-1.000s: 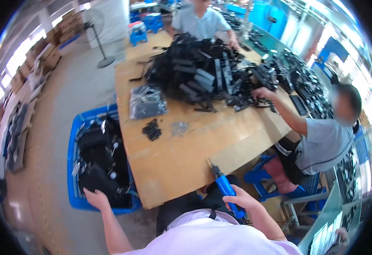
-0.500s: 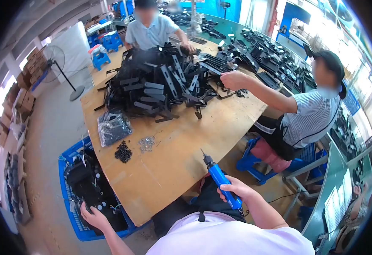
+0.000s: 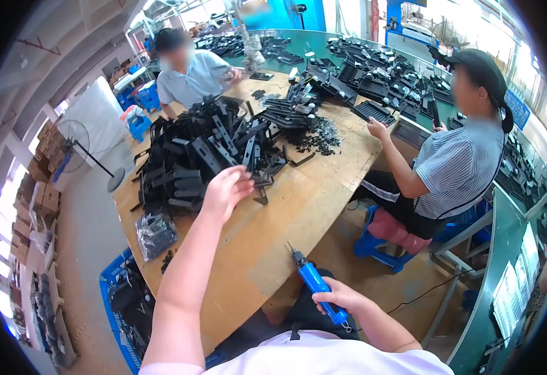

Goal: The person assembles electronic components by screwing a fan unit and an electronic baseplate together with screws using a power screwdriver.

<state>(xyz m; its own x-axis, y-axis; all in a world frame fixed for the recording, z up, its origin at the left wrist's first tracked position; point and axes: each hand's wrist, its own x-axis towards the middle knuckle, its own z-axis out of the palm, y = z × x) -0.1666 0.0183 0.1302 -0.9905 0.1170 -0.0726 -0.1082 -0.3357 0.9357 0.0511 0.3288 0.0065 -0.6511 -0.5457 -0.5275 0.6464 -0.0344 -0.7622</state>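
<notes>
My right hand (image 3: 341,296) is wrapped round a blue electric screwdriver (image 3: 313,279), whose bit points up and away over the table's near edge. Stretched out over the wooden table (image 3: 267,240), my left hand (image 3: 226,192) is at the near side of a big heap of black metal brackets (image 3: 189,147). Its fingers are extended and a little bent, with nothing seen in them. A clear plastic bag of dark parts (image 3: 156,235) lies left of my forearm. Small black screws (image 3: 167,259) show partly beside the forearm.
Across the table a person (image 3: 192,75) sits behind the heap. Another person (image 3: 457,156) on the right holds a black part. Loose screws (image 3: 323,137) lie near the right edge. A blue crate (image 3: 114,306) of black parts stands at lower left, a fan (image 3: 95,159) beyond.
My left hand has moved from above the crate up to the bracket heap. The screwdriver stays in my right hand. The person on the right has drawn their arm back from the heap.
</notes>
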